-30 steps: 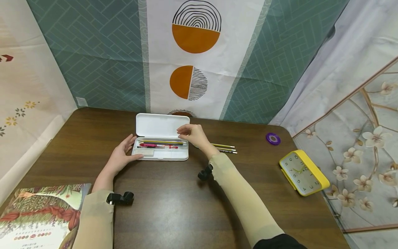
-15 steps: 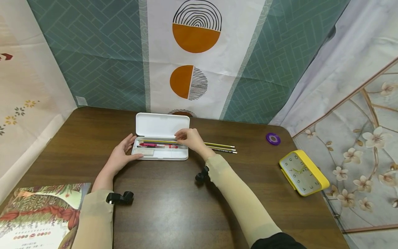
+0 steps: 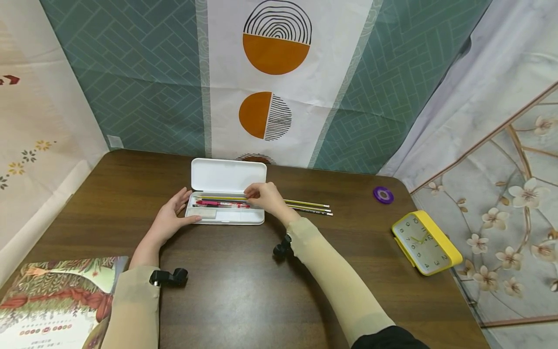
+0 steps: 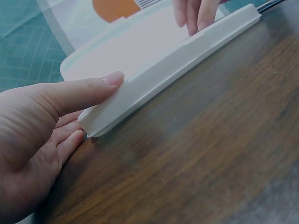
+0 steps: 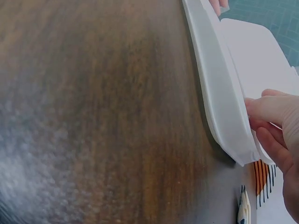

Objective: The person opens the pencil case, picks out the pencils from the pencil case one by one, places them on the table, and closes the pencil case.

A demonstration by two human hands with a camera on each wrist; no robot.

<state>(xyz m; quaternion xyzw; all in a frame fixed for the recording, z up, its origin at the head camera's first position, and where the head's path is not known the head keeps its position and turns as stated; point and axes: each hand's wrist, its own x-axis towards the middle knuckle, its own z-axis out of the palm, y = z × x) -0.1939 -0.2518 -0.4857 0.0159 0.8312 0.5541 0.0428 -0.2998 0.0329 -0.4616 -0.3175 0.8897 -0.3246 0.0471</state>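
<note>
A white pencil case (image 3: pixel 237 217) lies with its lid (image 3: pixel 228 175) raised; in it are a yellow-striped pencil (image 3: pixel 222 198), a red pen (image 3: pixel 224 204) and a white eraser (image 3: pixel 203 213). My left hand (image 3: pixel 172 215) holds the case's left end, thumb (image 4: pixel 100 89) on the front rim and fingers round the corner. The fingertips of my right hand (image 3: pixel 267 198) dip into the right part of the case, thumb and fingers close together at the pencils. The case wall hides those fingertips in the left wrist view, so I cannot tell whether they pinch a pencil.
Right of the case, several striped pencils (image 3: pixel 307 207) lie side by side on the brown table (image 3: pixel 244 276). Farther right are a purple round object (image 3: pixel 383 195) and a yellow clock (image 3: pixel 425 242). A picture book (image 3: pixel 56 303) lies at the front left.
My right hand has moved slightly left and down, its fingertips lowering from above the case to the pencils in it. The left hand stays at the case's left end.
</note>
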